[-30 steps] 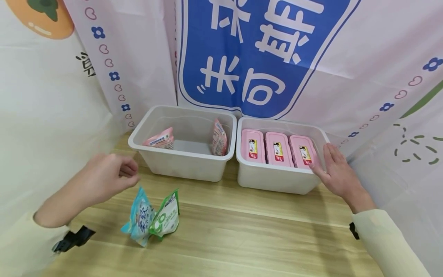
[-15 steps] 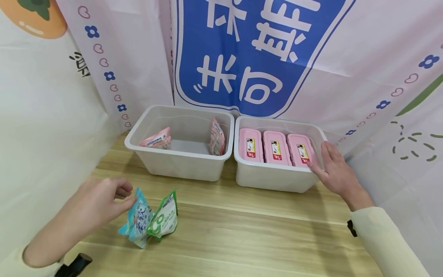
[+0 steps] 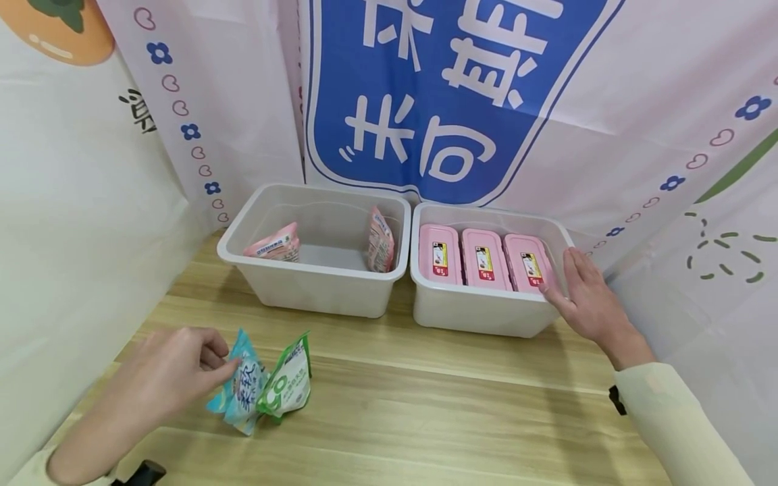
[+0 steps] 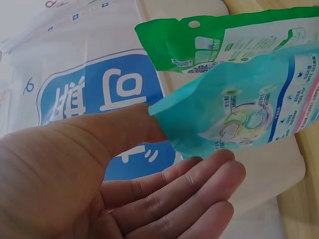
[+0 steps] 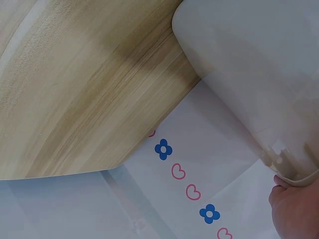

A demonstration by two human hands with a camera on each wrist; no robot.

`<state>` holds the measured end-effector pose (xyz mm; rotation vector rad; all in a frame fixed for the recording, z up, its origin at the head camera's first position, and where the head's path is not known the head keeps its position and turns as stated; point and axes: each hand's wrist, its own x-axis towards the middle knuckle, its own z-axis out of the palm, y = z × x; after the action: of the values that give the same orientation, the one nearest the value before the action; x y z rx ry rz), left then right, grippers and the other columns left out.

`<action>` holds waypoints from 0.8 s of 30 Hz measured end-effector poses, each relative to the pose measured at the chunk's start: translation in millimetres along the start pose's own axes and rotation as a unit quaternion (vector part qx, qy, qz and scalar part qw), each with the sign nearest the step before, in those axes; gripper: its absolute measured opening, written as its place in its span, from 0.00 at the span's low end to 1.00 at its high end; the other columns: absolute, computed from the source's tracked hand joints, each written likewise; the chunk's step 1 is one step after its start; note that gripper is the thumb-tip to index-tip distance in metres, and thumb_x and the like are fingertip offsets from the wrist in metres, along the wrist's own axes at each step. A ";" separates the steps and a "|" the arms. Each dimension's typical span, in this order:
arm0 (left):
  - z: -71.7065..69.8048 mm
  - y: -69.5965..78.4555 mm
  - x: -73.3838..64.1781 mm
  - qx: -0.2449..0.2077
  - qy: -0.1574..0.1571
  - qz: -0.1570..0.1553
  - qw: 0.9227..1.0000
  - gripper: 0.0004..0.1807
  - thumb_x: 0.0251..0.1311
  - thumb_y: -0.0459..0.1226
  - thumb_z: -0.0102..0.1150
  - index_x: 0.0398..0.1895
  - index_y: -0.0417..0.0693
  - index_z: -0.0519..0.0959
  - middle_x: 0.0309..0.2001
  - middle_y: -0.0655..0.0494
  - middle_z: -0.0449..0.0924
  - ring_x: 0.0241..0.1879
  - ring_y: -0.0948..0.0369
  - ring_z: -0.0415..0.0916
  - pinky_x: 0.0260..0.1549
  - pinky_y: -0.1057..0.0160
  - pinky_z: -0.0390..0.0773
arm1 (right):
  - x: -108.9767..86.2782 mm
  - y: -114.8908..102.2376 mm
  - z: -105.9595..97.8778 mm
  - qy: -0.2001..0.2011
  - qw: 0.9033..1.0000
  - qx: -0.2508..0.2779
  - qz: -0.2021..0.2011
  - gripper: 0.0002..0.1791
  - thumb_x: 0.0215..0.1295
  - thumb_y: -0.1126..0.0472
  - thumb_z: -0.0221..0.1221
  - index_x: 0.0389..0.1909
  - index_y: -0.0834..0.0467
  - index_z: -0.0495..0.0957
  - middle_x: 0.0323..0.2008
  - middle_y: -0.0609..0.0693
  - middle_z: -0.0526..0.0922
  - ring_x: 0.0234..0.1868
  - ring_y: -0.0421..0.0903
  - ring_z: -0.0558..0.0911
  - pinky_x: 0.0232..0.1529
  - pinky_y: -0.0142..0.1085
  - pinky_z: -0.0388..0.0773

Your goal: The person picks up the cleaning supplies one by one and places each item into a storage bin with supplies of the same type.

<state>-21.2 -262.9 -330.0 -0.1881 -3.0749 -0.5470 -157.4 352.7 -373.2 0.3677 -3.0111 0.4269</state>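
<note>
A light-blue pouch (image 3: pixel 245 395) with printed lettering stands on the wooden table at the left, leaning against a green-and-white pouch (image 3: pixel 290 385). My left hand (image 3: pixel 173 371) is at the blue pouch's upper edge. In the left wrist view, the thumb passes behind the pouch's corner while the other fingers lie loosely bent on the near side, not pressed together. My right hand (image 3: pixel 589 304) rests on the right end of a pale grey bin (image 3: pixel 474 314), its fingers extended along the rim and the thumb over the front corner. Three pink lidded boxes (image 3: pixel 485 260) fill this bin.
A second grey bin (image 3: pixel 322 290) stands just left of the first, with a pink pouch (image 3: pixel 276 244) at its left and another pink pouch (image 3: pixel 381 243) upright at its right. Printed cloth (image 3: pixel 608 81) hangs behind and along both sides of the table (image 3: pixel 437 405).
My left hand has come down to the blue pouch's upper edge. The right hand stays on the bin's rim. The pouches stand where they were; the view has shifted slightly.
</note>
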 end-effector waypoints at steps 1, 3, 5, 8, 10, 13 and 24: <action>0.1 0.4 -0.1 0.001 -0.003 -0.002 1.000 0.08 0.57 0.42 0.76 0.28 0.49 0.88 0.26 0.64 0.88 0.27 0.66 0.82 0.25 0.63 0.81 | 0.2 0.1 0.3 0.000 1.000 0.002 0.000 0.51 0.82 0.38 0.43 0.83 0.70 0.35 0.84 0.72 0.38 0.85 0.72 0.41 0.83 0.67 0.42; 0.3 1.7 -0.4 0.004 -0.008 -0.006 1.000 0.07 0.57 0.42 0.76 0.27 0.50 0.88 0.25 0.65 0.87 0.25 0.67 0.80 0.23 0.65 0.78 | 0.5 -0.3 0.2 0.000 1.000 0.003 0.000 0.51 0.82 0.38 0.43 0.83 0.70 0.35 0.84 0.72 0.38 0.85 0.72 0.40 0.83 0.67 0.41; 0.7 3.6 -1.1 0.008 -0.011 -0.009 1.000 0.08 0.57 0.42 0.75 0.24 0.52 0.86 0.23 0.66 0.85 0.23 0.67 0.77 0.21 0.66 0.73 | 0.6 -0.8 0.0 -0.001 1.000 0.004 0.001 0.51 0.82 0.37 0.43 0.84 0.70 0.34 0.84 0.72 0.37 0.85 0.72 0.41 0.83 0.67 0.42; 1.4 6.6 -2.4 0.016 -0.004 -0.008 1.000 0.13 0.56 0.41 0.75 0.18 0.55 0.82 0.19 0.67 0.79 0.20 0.65 0.70 0.18 0.67 0.66 | 0.6 -1.7 -0.3 -0.002 1.000 0.008 0.004 0.51 0.81 0.37 0.43 0.84 0.69 0.33 0.85 0.71 0.37 0.85 0.71 0.41 0.83 0.67 0.41; 1.4 8.2 -3.0 0.023 0.002 -0.007 1.000 0.16 0.55 0.39 0.74 0.15 0.56 0.78 0.16 0.66 0.74 0.19 0.63 0.66 0.17 0.67 0.62 | 0.6 -1.9 -0.5 -0.002 1.000 0.011 0.005 0.51 0.81 0.37 0.43 0.84 0.68 0.33 0.85 0.71 0.36 0.85 0.71 0.40 0.83 0.67 0.41; 0.9 9.2 -3.2 0.028 0.002 -0.008 1.000 0.17 0.53 0.37 0.72 0.14 0.56 0.75 0.15 0.64 0.69 0.19 0.63 0.63 0.17 0.67 0.59 | 0.8 -1.7 0.0 -0.001 1.000 0.012 0.003 0.51 0.81 0.37 0.43 0.84 0.69 0.33 0.85 0.71 0.36 0.85 0.70 0.39 0.83 0.67 0.40; -18.1 6.9 1.1 0.053 -0.021 -0.005 0.998 0.06 0.58 0.35 0.70 0.24 0.51 0.84 0.21 0.63 0.79 0.19 0.61 0.67 0.16 0.63 0.65 | 0.3 -1.9 -0.5 0.001 1.000 0.011 0.002 0.51 0.81 0.38 0.45 0.84 0.70 0.35 0.84 0.72 0.37 0.85 0.71 0.41 0.83 0.67 0.42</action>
<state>-21.6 -262.6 -310.6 -0.1860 -3.1373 -0.3824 -157.2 351.0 -372.2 0.3644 -3.0085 0.4620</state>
